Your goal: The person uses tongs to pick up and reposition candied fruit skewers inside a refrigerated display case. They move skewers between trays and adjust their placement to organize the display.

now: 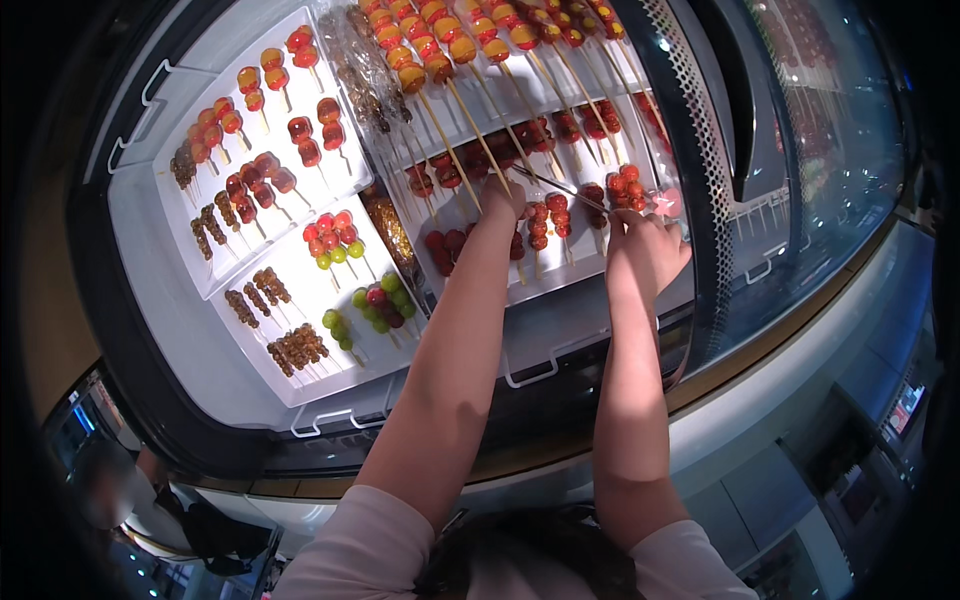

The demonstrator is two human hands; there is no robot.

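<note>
My right hand point(646, 253) pinches one end of a thin, shiny rod-like tool point(566, 192). Its other end points left, towards dark red candied-fruit skewers point(487, 152). Near that far end is my left hand point(504, 198), fingers curled over the lower white tray point(555, 283); what they hold or touch is hidden. Long wooden sticks of orange-and-red candied-fruit skewers point(439, 37) cross above it. Short red candied-fruit skewers point(557, 214) lie between my hands, with another red cluster point(626, 187) just beyond the right one.
Left of my arms, a white tray point(281, 225) bears red, green and brown skewers. Plastic-wrapped brown skewers point(367, 67) lie beside it. White wire handles point(532, 367) line the case's front; a perforated dark frame point(694, 150) bounds the right. A person point(150, 502) is at lower left.
</note>
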